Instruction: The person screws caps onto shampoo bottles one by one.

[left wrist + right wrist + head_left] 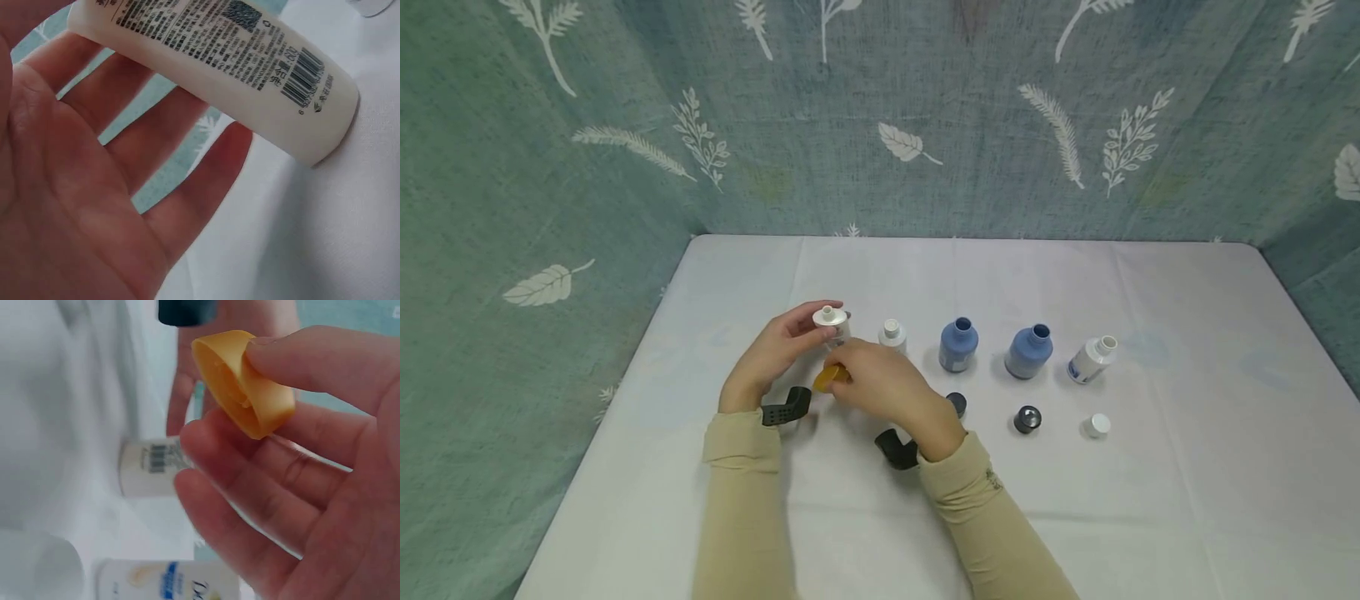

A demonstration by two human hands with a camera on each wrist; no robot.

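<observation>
My left hand (775, 350) holds a white bottle (831, 318) upright, uncapped, with its narrow mouth facing up. In the left wrist view the bottle's back (212, 62) shows fine print and a barcode, and the fingers lie along its far side. Just in front of it, my right hand (887, 382) pinches a yellow cap (829, 378) between thumb and fingers, apart from the bottle. The right wrist view shows the hollow inside of the yellow cap (250, 384). Close behind the right hand stands another white bottle (892, 333), partly hidden by it.
Right of the hands stand two blue bottles (958, 344) (1029, 351) and a white bottle (1092, 359), all with uncovered mouths. Before them lie a dark cap (957, 403), partly behind the right wrist, a black cap (1027, 419) and a white cap (1097, 426). A patterned curtain (880, 117) hangs behind the table.
</observation>
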